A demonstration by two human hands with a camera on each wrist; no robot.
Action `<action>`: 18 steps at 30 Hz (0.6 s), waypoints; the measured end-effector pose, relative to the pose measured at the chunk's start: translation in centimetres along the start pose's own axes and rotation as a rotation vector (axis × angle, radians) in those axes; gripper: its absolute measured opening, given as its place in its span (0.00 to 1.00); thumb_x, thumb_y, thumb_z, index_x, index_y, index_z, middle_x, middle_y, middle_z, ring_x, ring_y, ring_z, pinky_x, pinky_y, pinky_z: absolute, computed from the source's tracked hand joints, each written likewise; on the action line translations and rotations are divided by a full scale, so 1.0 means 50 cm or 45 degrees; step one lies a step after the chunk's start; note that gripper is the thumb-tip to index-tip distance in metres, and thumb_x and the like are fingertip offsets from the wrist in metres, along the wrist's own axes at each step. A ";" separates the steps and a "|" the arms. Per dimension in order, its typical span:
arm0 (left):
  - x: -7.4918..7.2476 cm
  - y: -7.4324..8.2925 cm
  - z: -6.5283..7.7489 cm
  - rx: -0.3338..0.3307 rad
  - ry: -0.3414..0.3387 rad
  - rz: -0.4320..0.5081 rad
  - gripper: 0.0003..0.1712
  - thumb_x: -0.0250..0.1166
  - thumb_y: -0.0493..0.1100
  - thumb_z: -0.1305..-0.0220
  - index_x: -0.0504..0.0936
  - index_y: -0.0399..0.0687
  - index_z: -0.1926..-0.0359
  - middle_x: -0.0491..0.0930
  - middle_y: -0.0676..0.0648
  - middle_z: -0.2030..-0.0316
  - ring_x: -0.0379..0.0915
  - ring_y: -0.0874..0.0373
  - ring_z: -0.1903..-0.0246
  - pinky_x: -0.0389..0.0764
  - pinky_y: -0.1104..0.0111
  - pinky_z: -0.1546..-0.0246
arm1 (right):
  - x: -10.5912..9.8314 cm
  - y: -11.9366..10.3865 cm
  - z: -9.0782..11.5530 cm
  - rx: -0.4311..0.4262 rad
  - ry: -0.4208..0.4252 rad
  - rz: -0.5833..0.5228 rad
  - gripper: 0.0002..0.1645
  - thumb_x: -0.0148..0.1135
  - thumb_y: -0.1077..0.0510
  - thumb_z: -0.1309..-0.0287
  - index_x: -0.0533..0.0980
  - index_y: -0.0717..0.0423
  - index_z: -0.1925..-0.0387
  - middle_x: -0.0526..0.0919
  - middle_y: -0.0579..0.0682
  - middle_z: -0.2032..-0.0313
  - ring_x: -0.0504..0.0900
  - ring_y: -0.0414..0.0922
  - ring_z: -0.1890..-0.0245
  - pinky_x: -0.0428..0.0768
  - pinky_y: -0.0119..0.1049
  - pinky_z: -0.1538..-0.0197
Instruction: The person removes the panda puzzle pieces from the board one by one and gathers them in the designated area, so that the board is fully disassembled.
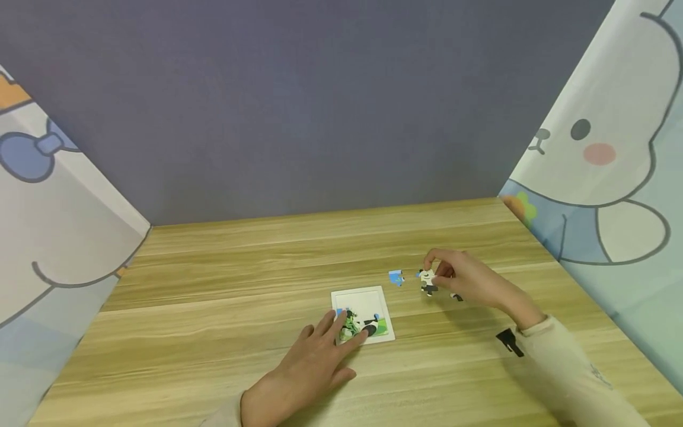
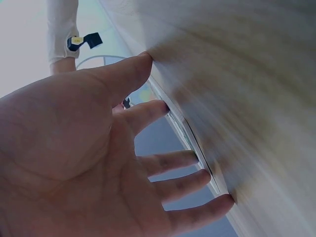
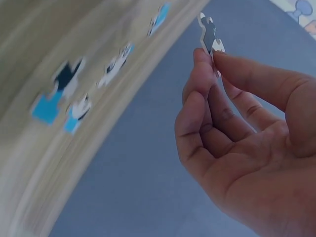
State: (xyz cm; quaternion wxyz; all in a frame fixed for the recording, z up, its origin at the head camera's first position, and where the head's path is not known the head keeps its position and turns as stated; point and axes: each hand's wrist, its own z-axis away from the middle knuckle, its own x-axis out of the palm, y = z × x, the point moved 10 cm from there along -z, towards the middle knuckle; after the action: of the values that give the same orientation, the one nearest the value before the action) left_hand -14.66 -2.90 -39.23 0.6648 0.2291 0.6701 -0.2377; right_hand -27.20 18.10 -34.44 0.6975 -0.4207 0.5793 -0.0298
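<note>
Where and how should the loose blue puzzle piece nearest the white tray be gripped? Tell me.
Pinch the blue puzzle piece by opposite edges, from above: it lies flat on the table, leaving just its edges to catch. The side facing the white tray looks freer; the right hand works opposite.

Broad table (image 1: pixel 187 296) is lying left of the white tray (image 1: pixel 363 301), giving low passage there. Left hand (image 1: pixel 312 359) is covering the tray's near-left corner. A blue puzzle piece (image 1: pixel 396 277) is lying between tray and right hand (image 1: pixel 466 277); the right sleeve (image 1: pixel 576 370) is barring the near-right side. Grey wall (image 1: pixel 320 107) is closing the far edge, patterned panels (image 1: pixel 613 184) both sides.
</note>
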 end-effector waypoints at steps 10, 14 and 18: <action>0.003 -0.001 0.000 -0.009 -0.012 0.017 0.37 0.60 0.64 0.33 0.63 0.70 0.26 0.63 0.39 0.29 0.62 0.41 0.31 0.77 0.47 0.48 | 0.013 0.040 -0.006 0.004 -0.064 0.024 0.13 0.66 0.70 0.42 0.75 0.55 0.59 0.82 0.47 0.75 0.78 0.41 0.77 0.75 0.32 0.72; 0.004 -0.001 0.002 -0.008 -0.010 0.040 0.37 0.60 0.64 0.33 0.63 0.69 0.26 0.62 0.39 0.29 0.62 0.41 0.31 0.77 0.46 0.48 | 0.035 0.053 -0.012 -0.019 -0.094 0.046 0.13 0.66 0.72 0.45 0.76 0.55 0.61 0.80 0.46 0.77 0.74 0.37 0.78 0.73 0.31 0.73; 0.004 -0.001 0.003 -0.007 -0.012 0.048 0.37 0.60 0.63 0.33 0.63 0.69 0.26 0.62 0.38 0.28 0.62 0.41 0.31 0.77 0.46 0.47 | 0.050 0.064 -0.014 -0.019 -0.117 0.066 0.12 0.67 0.70 0.45 0.77 0.54 0.61 0.78 0.43 0.77 0.72 0.36 0.78 0.72 0.30 0.72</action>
State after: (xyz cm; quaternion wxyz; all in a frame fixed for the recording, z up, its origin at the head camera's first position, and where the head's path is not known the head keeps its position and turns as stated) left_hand -14.55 -3.03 -39.45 0.6728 0.2388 0.6633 -0.2244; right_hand -28.40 18.47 -38.37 0.7207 -0.4118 0.5576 0.0121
